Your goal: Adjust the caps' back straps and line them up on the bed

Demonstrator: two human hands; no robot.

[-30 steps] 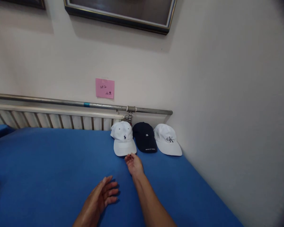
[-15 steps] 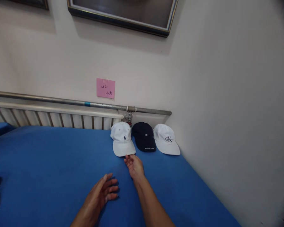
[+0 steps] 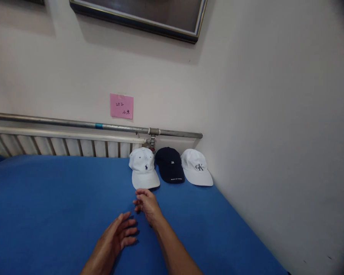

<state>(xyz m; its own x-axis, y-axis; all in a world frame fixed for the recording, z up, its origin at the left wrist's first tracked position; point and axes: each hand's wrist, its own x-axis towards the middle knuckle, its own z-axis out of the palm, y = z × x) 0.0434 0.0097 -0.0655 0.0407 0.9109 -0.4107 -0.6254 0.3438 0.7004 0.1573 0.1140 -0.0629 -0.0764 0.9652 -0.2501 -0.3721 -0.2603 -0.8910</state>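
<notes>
Three baseball caps stand in a row at the back of a blue-covered surface, brims facing me. On the left is a white cap with a small dark horse-rider emblem. Beside it sits a black cap with small white lettering. The rightmost white cap bears black letters. My right hand is just in front of the left cap's brim, fingers loosely curled and apart, holding nothing. Lower and to the left, my left hand is open over the blue cover, fingers spread and empty.
A radiator and a metal pipe run along the back wall behind the caps. A pink note is taped above the pipe. A framed picture hangs higher up. A wall borders the surface on the right.
My right hand has drawn back from the left white cap's brim and shifted left. The view has turned slightly right, and a grey object at the left edge has left the picture.
</notes>
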